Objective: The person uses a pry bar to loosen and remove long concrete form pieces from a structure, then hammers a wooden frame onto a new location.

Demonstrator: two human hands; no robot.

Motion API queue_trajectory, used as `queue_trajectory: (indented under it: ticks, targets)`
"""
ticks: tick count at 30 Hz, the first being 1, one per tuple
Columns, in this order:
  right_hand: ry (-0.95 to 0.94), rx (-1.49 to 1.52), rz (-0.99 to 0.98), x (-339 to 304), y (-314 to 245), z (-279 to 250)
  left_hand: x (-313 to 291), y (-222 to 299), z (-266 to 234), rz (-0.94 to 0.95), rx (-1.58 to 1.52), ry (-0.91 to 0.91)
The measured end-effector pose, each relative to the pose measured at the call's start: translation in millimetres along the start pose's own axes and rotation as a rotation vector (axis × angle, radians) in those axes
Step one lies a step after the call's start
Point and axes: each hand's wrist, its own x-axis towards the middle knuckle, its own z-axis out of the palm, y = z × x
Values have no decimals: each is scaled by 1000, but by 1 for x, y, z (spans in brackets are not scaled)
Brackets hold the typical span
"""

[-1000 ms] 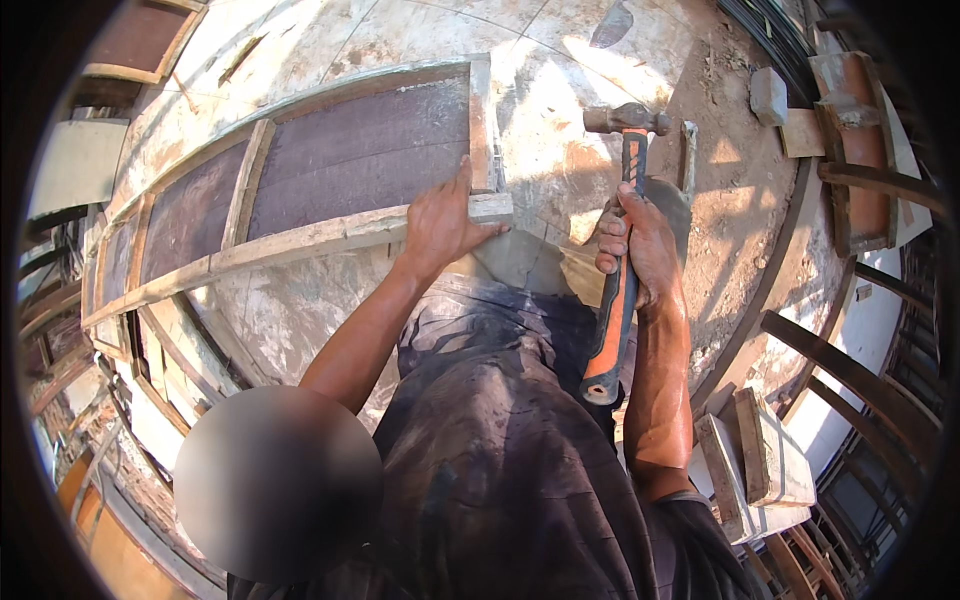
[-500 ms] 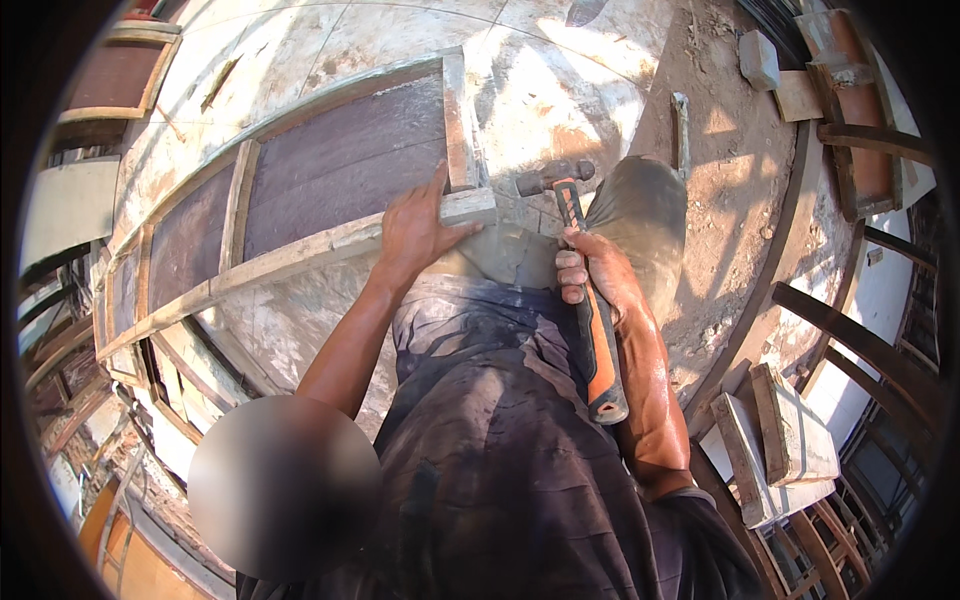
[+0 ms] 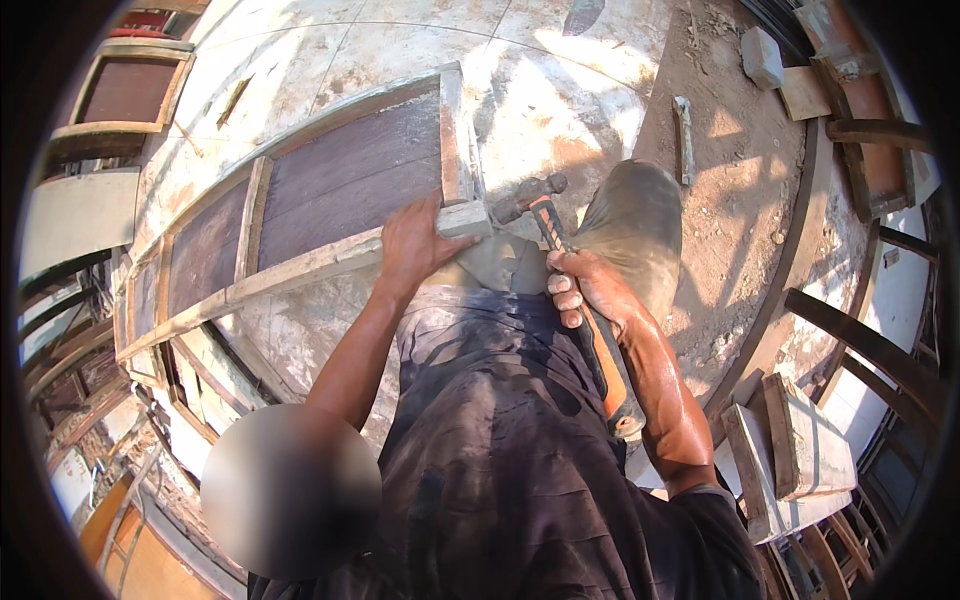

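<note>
A long wooden-framed panel (image 3: 350,262) with a dark sheet between its crossbars stretches from the middle toward the left, tilted up off the floor. My left hand (image 3: 415,240) grips its near rail beside the right corner, thumb along the wood and fingertips partly hidden beyond the rail. In my right hand (image 3: 583,283) is a hammer (image 3: 608,372) with an orange and black handle, held around the upper shaft. The hammer's metal head lies close by the rail's end; whether it touches the wood I cannot tell. My bent right knee is just beyond it.
Stacked boards (image 3: 805,440) lie at the lower right, near dark curved-looking beams (image 3: 860,335). A pale block (image 3: 762,58) and a thin wood strip (image 3: 684,140) rest on the dirt at the far right. Another framed panel (image 3: 125,90) is at the far left. A blurred patch covers the lower left.
The hammer has swung left and slightly nearer, its head now beside the panel's corner. My left hand keeps its hold on the rail. The whole view has shifted slightly.
</note>
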Motion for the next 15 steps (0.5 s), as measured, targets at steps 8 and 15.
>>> queue_trajectory:
  ticks: [8, 15]
  targets:
    - [304, -85, -426, -71, -34, -18, 2, -2, -22, -65, 46, -126]
    - [869, -336, -601, -92, -7, -144, -45, 18, -126, 22, 6, 137]
